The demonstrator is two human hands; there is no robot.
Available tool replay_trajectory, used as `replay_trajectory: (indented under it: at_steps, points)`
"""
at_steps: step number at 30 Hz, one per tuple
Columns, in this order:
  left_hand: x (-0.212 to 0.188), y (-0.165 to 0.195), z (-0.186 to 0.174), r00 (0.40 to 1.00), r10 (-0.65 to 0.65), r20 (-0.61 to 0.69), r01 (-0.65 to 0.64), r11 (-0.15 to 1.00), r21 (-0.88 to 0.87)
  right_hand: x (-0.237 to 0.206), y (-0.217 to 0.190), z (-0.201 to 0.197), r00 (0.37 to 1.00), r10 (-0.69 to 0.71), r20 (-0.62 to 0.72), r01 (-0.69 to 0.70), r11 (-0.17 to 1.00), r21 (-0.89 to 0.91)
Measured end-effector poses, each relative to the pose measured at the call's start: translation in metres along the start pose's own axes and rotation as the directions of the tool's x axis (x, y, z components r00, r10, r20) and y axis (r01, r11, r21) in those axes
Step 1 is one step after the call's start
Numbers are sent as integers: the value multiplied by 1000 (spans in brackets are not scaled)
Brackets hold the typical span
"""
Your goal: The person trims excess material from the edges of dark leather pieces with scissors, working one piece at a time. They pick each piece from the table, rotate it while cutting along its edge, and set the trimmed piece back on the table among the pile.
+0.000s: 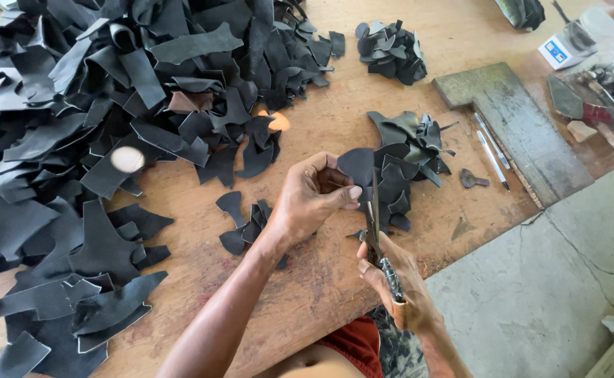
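While left hand (314,196) pinches the small curved black leather piece (356,166) above the wooden counter (335,126) & right hand (398,290) is closed round the dark-handled scissors (375,224), best keep blades w/ the outline, thumb clear, turning the piece slowly.
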State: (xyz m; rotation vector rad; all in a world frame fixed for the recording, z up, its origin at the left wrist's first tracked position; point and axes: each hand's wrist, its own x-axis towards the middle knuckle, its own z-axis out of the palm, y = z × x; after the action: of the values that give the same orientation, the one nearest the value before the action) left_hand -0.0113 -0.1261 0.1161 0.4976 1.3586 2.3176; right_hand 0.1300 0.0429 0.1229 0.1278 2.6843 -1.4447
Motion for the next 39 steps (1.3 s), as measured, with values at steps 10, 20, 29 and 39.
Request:
replay_trajectory:
  at_steps: [10, 20, 29, 39]
  points:
    - [-2, 3, 2, 1000, 16, 14, -17, 999, 48, -1, -3, 1, 994, -113, -12, 113, 985, 130]
    - [0, -2, 1, 1000, 14, 6, -15, 1000, 23, 4, 15, 8, 998, -47, -46, 53, 990, 128]
    - [1, -1, 0, 1000, -1, 4, 1, 1000, 21, 4, 20, 12, 997, 3, -80, 14, 977, 211]
    - [1, -1, -2, 1000, -3, 6, 3, 999, 49, 5, 36, 21, 989, -43, -142, 75, 971, 226]
